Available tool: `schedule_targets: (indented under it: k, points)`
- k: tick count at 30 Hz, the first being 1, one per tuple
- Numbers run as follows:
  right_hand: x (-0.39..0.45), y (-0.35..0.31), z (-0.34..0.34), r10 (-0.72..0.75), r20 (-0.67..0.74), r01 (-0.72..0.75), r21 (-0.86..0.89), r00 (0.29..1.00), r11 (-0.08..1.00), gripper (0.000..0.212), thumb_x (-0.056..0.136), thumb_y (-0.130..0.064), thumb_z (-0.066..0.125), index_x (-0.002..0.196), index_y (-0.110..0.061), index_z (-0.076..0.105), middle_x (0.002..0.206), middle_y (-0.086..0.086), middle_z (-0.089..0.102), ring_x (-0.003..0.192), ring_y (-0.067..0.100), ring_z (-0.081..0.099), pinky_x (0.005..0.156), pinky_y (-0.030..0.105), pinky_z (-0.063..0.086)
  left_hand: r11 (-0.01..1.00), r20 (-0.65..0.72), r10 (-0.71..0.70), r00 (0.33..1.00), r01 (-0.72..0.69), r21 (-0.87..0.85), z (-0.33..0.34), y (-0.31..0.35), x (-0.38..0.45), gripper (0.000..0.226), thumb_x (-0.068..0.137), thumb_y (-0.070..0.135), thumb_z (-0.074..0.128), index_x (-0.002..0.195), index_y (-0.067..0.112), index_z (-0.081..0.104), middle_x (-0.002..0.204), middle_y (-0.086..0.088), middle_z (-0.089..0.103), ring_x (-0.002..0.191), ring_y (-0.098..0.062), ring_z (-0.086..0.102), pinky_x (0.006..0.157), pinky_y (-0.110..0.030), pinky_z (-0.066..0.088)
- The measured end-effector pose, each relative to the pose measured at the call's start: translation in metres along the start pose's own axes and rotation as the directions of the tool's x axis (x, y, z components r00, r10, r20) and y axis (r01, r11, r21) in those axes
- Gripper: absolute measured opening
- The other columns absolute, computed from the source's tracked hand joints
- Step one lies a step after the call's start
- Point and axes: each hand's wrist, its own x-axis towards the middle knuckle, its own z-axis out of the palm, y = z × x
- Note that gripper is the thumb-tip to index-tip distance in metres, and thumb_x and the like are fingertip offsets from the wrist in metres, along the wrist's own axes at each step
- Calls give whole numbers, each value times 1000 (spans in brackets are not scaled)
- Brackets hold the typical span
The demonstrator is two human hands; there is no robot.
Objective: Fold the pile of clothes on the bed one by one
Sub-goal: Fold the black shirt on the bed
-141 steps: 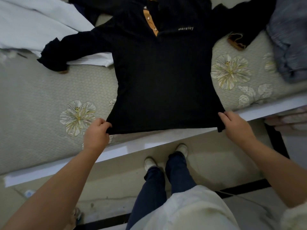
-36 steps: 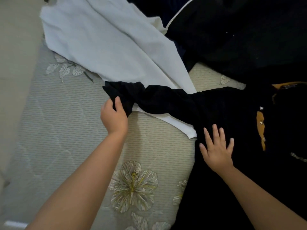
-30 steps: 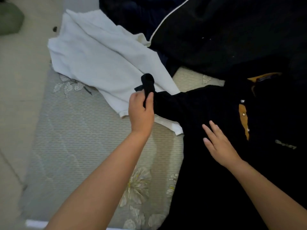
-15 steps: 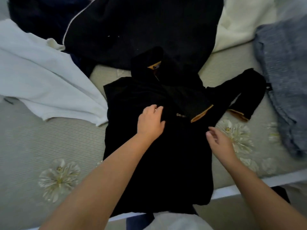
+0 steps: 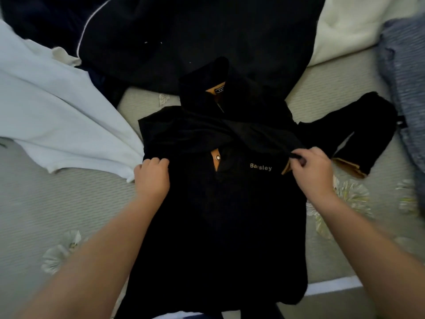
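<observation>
Nearest the camera, the hem end of the black shirt (image 5: 218,226) is lying flat along the bed (image 5: 69,203), its lower edge hanging just over the bed's near side, which is probably keeping the body straight for folding. Further up, the left hand (image 5: 151,176) is resting with curled fingers on the shirt's left edge, apparently gripping or pinning the fold there so the body does not shift; whether it is pinching cloth or only pressing cannot be told. The right hand (image 5: 310,166) is pinching the cuff end of the left sleeve (image 5: 218,132), which is lying across the chest from the left shoulder, and appears to be drawing it taut so that it lies smooth. Beside that hand a tan cuff lining is showing. On the chest, gold lettering is reading "Barsley", next to a tan placket with a pale snap; a small label inside the collar is too blurred to read. The right sleeve (image 5: 349,134) is lying bent on the bed, not yet folded in. Beyond, the waiting pile is lying spread: a white garment (image 5: 57,116) at left, a dark garment with white piping (image 5: 184,31) above the collar, a cream cloth (image 5: 340,26) and a grey-blue garment (image 5: 404,88) at right.
</observation>
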Motion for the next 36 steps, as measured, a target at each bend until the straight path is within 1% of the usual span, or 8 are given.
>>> schedule_targets:
  k: [3,7,11,16,21,28,32,36]
  points:
    - [13,2,-34,156,-41,-126,401,987,907,11,88,-6,56,83,0,64,82,5,49,79,15,49,71,14,37,996,93,-21,995,13,84,-3,-7,5,24,90,12,46,111,8,56,106,-12,55,104,-30,46,81,-38,34]
    - [33,-2,-50,643,355,-611,759,678,225,27,95,-14,38,71,-17,51,49,0,59,43,14,56,45,18,44,982,169,49,984,-78,170,-11,-16,5,21,88,15,47,107,8,55,107,-10,54,105,-28,46,80,-35,34]
    - [28,8,-26,742,379,-826,369,553,427,32,98,-27,35,113,-3,50,92,14,62,86,31,63,74,35,49,984,85,124,989,-133,121,-20,-15,0,21,83,18,59,97,3,56,99,-14,57,97,-32,51,78,-39,36]
    - [5,19,-15,391,26,-392,53,920,918,49,91,-37,50,123,1,48,123,21,48,114,34,46,91,38,37,952,-83,300,950,-293,88,-20,-6,0,55,39,5,89,86,-7,64,82,-25,62,72,-40,61,57,-42,49]
    - [18,25,-3,442,54,-445,55,895,894,47,86,-29,61,124,-3,49,116,15,59,110,32,52,88,39,42,965,61,221,973,-227,129,-8,-8,18,22,81,4,56,103,4,58,101,-14,59,95,-30,53,76,-37,37]
    - [19,30,-29,489,-115,-411,395,865,821,27,86,-6,58,111,0,52,70,1,53,60,-3,53,57,7,39,868,-1,485,874,-482,118,-21,-37,14,28,45,-14,78,63,-3,60,55,-16,53,47,-31,54,38,-30,40]
    - [-18,40,-20,524,149,-526,-29,839,850,55,83,-4,61,132,1,37,86,15,59,90,33,56,76,37,44,882,345,293,892,-391,262,-19,-47,9,26,88,12,44,111,15,55,107,-3,54,103,-21,49,75,-26,36]
    - [-18,32,-11,230,57,-217,-176,971,960,55,77,-3,62,128,8,43,119,29,51,114,42,45,97,47,34,913,21,409,912,-409,-9,-37,-26,20,15,70,-7,52,81,-5,63,79,-21,62,73,-36,61,54,-38,47]
